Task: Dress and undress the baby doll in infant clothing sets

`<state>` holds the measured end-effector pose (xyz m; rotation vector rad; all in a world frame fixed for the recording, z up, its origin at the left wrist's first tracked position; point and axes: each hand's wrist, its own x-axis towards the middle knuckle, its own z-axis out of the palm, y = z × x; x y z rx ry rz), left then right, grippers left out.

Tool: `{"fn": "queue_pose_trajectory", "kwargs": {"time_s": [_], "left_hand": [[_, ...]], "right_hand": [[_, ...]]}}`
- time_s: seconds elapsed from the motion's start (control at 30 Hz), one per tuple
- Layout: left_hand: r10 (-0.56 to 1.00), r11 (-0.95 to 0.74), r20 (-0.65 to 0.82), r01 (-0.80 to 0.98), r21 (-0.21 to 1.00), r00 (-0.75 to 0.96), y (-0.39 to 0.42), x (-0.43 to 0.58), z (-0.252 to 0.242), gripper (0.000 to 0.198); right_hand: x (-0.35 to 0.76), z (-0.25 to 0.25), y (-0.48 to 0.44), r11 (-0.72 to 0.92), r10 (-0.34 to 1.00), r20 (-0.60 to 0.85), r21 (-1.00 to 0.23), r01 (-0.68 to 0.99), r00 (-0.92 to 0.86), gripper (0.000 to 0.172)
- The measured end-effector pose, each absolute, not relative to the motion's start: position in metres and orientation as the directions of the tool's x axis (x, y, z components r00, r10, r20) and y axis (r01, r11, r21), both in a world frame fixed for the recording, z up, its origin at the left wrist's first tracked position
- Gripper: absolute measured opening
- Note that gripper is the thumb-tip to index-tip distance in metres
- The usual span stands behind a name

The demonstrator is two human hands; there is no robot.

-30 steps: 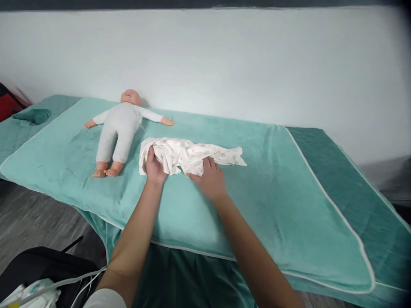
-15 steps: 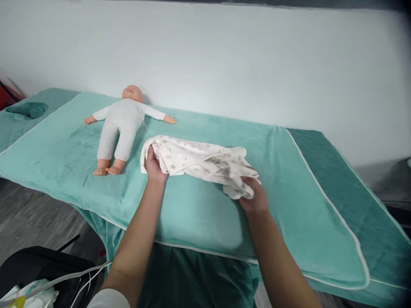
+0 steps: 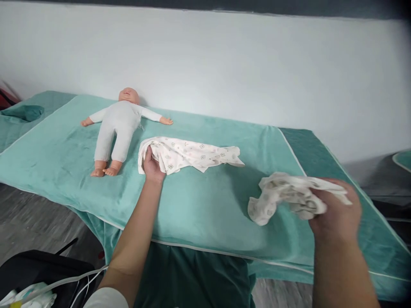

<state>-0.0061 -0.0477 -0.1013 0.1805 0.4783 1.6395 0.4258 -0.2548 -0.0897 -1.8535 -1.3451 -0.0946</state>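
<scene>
My left hand (image 3: 153,167) is closed on the left end of a white patterned cloth (image 3: 192,155), perhaps a baby garment, which lies stretched to the right over the green bed cover. At the right, my right hand (image 3: 337,207) grips a second, crumpled white patterned cloth (image 3: 289,194) and holds it up over the bed; its fingers are partly hidden by the fabric. A baby doll (image 3: 120,124) in a white suit lies face up to the left of my left hand, arms spread, touched by neither hand.
The bed (image 3: 199,209) carries a light green cover with white piping over a darker green one. Behind it runs a white wall (image 3: 205,64). At the lower left stands a black chair or bag (image 3: 38,269) with white cables (image 3: 73,278) and a folded white-green item (image 3: 38,295).
My right hand has moved right and toward me, carrying the crumpled cloth away from the other one. My left hand has stayed on its cloth. The view has shifted slightly.
</scene>
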Motion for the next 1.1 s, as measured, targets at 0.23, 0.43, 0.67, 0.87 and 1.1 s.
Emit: {"fn": "queue_pose_trajectory", "kwargs": {"time_s": [0.23,0.43,0.67,0.87,1.1], "left_hand": [[0.975,-0.035,-0.188,-0.914,0.405,-0.121,-0.051,-0.004,-0.094,0.025],[0.979,-0.034,-0.166,-0.904,0.426,-0.115,-0.051,-0.003,-0.094,0.023],[0.983,-0.043,-0.142,-0.898,0.438,-0.117,-0.047,-0.005,-0.101,0.021],[0.984,-0.043,-0.135,-0.900,0.434,-0.112,-0.048,-0.006,-0.100,0.022],[0.982,-0.037,-0.145,-0.872,0.487,-0.123,-0.046,-0.002,-0.100,0.021]], "right_hand": [[0.373,-0.124,-0.222,-0.149,0.791,0.441,-0.534,0.832,0.424,0.031],[0.378,-0.121,-0.225,-0.149,0.882,0.304,-0.543,0.827,0.359,0.063],[0.343,-0.108,-0.224,-0.291,0.893,0.249,-0.318,0.902,0.375,0.066],[0.344,-0.103,-0.230,-0.303,0.845,0.340,-0.331,0.893,0.413,0.047],[0.395,-0.110,-0.248,-0.455,0.724,0.362,-0.387,0.802,0.586,0.049]]}}
